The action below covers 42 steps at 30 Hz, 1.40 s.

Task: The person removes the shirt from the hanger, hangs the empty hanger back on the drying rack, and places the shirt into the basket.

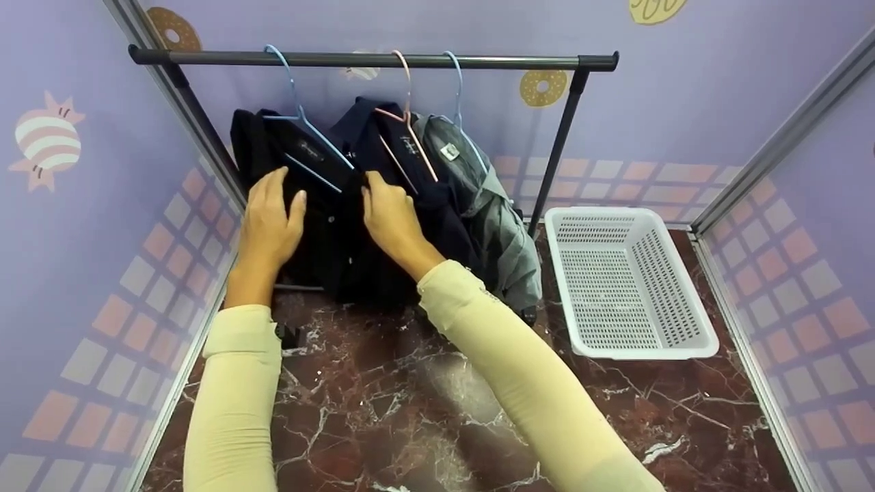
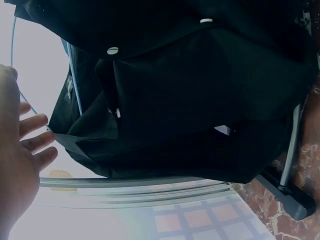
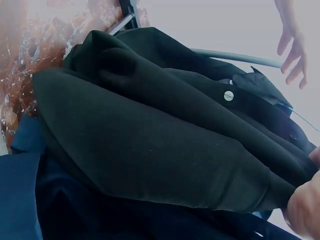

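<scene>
A black shirt [image 1: 311, 239] with white buttons hangs from a light blue hanger [image 1: 321, 140] on the left part of the rail. At its right shoulder, my right hand [image 1: 394, 219] pinches the black cloth between thumb and fingers; the right wrist view shows that hand [image 3: 303, 207] at the frame's edge. My left hand [image 1: 268, 222] is beside the shirt's left shoulder, fingers loosely extended and holding nothing. In the left wrist view this hand [image 2: 22, 150] is close to the cloth; whether the fingertips touch it I cannot tell.
A dark clothes rail [image 1: 478, 61] spans the back. To the right hang a navy shirt [image 1: 444, 219] on a pink hanger [image 1: 413, 126] and a grey-green shirt [image 1: 513, 253] on another blue hanger [image 1: 459, 89]. A white perforated basket [image 1: 642, 350] stands on the marbled floor, right of the rack.
</scene>
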### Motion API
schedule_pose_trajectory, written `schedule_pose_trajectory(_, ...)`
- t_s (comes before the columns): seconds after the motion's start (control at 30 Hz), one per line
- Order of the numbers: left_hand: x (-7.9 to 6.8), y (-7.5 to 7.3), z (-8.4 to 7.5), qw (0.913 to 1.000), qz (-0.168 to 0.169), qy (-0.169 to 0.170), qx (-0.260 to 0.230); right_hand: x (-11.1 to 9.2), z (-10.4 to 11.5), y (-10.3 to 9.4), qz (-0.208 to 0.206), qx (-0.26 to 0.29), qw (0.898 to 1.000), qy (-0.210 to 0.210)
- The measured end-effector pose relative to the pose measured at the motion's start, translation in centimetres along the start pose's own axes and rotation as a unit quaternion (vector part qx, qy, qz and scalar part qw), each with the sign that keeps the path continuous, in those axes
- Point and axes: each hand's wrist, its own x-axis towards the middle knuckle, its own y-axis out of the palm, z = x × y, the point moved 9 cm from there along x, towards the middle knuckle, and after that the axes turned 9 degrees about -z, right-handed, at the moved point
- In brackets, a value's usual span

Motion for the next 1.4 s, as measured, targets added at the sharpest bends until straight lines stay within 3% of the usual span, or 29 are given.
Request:
schedule_pose_trajectory(0.4, 1.6, -0.6, -1.2, 0.9999, -0.007, 0.002, -0.015, -0.9, -0.4, -2.9, -0.046, 0.018, 0.998, -0.034)
schedule_pose_trajectory(0.7, 2.5, -1.3, -2.0, 0.9996, -0.015, 0.006, -0.023, -1.7, -1.0, -4.9, -0.051, 0.034, 0.997, -0.051)
schedule_pose_trajectory(1.03, 3.7, -2.4, -3.4, 0.9985, -0.038, 0.038, -0.013, -3.5, -1.4, -7.2, -0.051, 0.059, 0.995, -0.064)
schedule_pose_trajectory(1.27, 4.4, -2.7, -4.0, 0.9991, 0.0, 0.042, -0.008, -5.0, -1.9, -9.0, -0.049, 0.073, 0.993, -0.078)
schedule_pose_trajectory(1.4, 4.4, -2.5, -3.9, 0.9973, 0.066, 0.033, -0.005, -6.0, -2.2, -9.8, -0.043, 0.08, 0.992, -0.091)
